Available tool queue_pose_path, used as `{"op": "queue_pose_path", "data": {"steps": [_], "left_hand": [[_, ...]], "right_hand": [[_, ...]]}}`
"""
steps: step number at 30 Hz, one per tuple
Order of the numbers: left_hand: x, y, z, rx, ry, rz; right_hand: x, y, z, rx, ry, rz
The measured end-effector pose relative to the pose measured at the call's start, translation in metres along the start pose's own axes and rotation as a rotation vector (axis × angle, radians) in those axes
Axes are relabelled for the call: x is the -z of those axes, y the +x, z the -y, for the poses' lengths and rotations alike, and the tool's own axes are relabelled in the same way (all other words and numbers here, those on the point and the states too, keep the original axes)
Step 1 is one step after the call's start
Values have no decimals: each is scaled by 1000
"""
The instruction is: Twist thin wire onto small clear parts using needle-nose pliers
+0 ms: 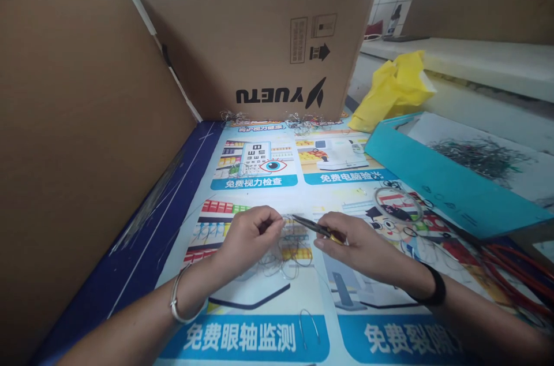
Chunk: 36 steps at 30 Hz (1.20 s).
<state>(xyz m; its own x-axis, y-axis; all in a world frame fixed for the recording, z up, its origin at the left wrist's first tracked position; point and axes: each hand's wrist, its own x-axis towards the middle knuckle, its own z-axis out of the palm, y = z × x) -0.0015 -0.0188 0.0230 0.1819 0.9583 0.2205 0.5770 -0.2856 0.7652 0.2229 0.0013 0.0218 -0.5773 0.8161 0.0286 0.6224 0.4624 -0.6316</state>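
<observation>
My left hand is closed in a pinch over the printed sheet; thin wire appears to come from its fingertips, though the pinched end is too small to see clearly. In my right hand is a pair of long-nosed pliers, its dark jaws pointing left, close to the left fingertips. Beneath both hands lies a loose tangle of thin wire. A bent U-shaped piece of wire rests on the sheet nearer to me.
Cardboard panels stand at the left and back. A blue box holding many short wire pieces is at the right, beside a yellow bag. Wire coils and red-handled tools lie at right. Straight wires lie at left.
</observation>
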Motion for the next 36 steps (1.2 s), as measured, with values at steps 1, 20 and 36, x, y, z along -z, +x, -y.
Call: {"op": "queue_pose_path", "data": {"steps": [1,20,36], "left_hand": [[0,0,0,-27,28,0],[16,20,23,-145,36,-11],[2,23,38,-87,-86,200]], "right_hand": [[-1,0,1,11,-12,-8],[-26,4,-22,27,-225,-163],[-36,9,-27,142,-365,-209]]}}
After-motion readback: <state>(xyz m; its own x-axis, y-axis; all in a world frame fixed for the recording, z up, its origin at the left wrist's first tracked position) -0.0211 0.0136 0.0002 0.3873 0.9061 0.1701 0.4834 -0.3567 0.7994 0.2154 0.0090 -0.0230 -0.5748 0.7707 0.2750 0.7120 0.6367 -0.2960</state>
